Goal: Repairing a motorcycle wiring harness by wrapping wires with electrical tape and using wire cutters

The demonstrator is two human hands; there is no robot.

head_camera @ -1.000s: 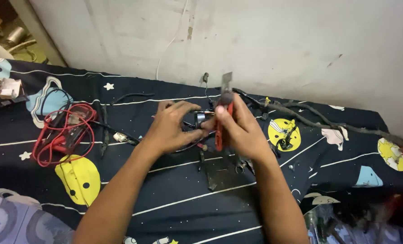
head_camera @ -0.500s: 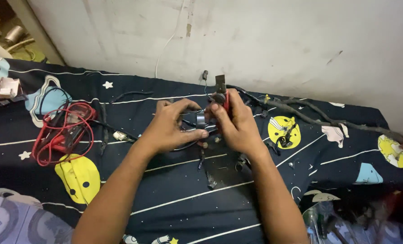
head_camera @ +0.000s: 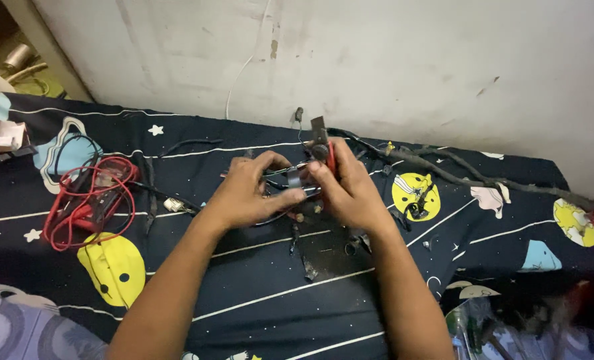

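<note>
Two hands meet over the middle of the dark patterned sheet (head_camera: 257,320), and much of what they work on is hidden between them: the left hand (head_camera: 247,193) curls its fingers around a bundle of thin black wires (head_camera: 280,175), while the right hand (head_camera: 350,190) closes around red-handled pliers (head_camera: 323,143), whose grey head pokes up above the knuckles and whose handles are mostly covered by the palm. A small grey piece sits between the two thumbs, too small to make out. Dark scraps (head_camera: 323,257) lie on the sheet just below the wrists, their kind unclear. Compared with half a second ago, the hands sit in nearly the same spot, the pliers' head standing a little more upright and the left fingers drawn closer to the right thumb. To the left, a tangle of red test leads (head_camera: 87,197) rests on the sheet, well apart from the hands. A thick wrapped cable harness (head_camera: 483,177) trails along the far edge toward the right. Behind it rises a scuffed white wall (head_camera: 410,67), with a thin white cord (head_camera: 240,80) running down it.
</note>
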